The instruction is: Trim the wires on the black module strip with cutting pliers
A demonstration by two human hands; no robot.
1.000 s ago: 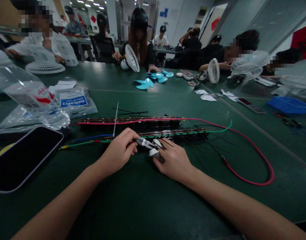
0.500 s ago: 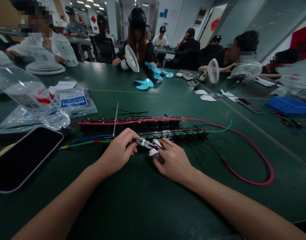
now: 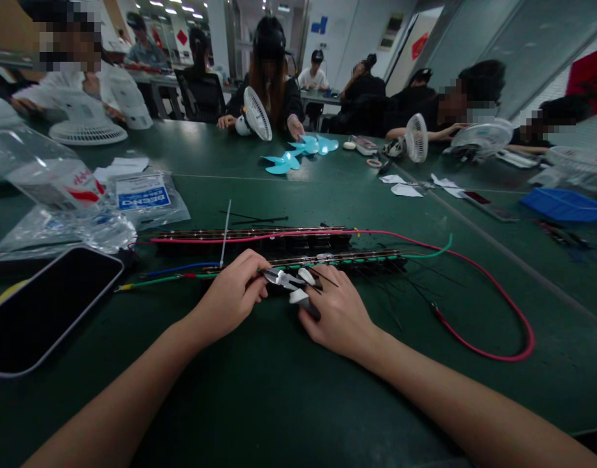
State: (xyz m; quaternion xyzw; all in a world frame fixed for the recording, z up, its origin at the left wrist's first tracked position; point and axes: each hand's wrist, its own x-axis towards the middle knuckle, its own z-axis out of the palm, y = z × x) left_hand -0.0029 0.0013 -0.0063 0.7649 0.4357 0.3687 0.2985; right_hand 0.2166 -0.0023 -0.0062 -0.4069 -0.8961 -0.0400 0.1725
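One clear plastic bottle with a red-marked label (image 3: 77, 175) is looming at far left, just beyond a dark-screened phone with a pale edge (image 3: 54, 312). Rightward, a thin blue wire (image 3: 181, 267) and a green wire with coloured sleeves (image 3: 157, 281) are running toward the nearer long, black, bar-shaped assembly (image 3: 376, 264), and a slim white plastic strip (image 3: 225, 231) is rising near its left end. Now the left hand (image 3: 242, 283): thumb and forefinger are meeting at the nose of the silver-headed pliers with grey-and-white handles (image 3: 281, 279), though whatever they are pinching, if anything, is hiding from us. Those pliers are sitting just in front of the assembly, and whether their jaws are biting, we cannot tell. The right hand (image 3: 340, 305) is curling around the handles, which are standing apart, with thin black strips (image 3: 328, 277) poking out by its knuckles. Good technique, I'm judging, is keeping left fingertips clear of the cutting edges, holding the nose square and squeezing slowly. Farther right, a thick red cable (image 3: 529, 338) is looping across the table.
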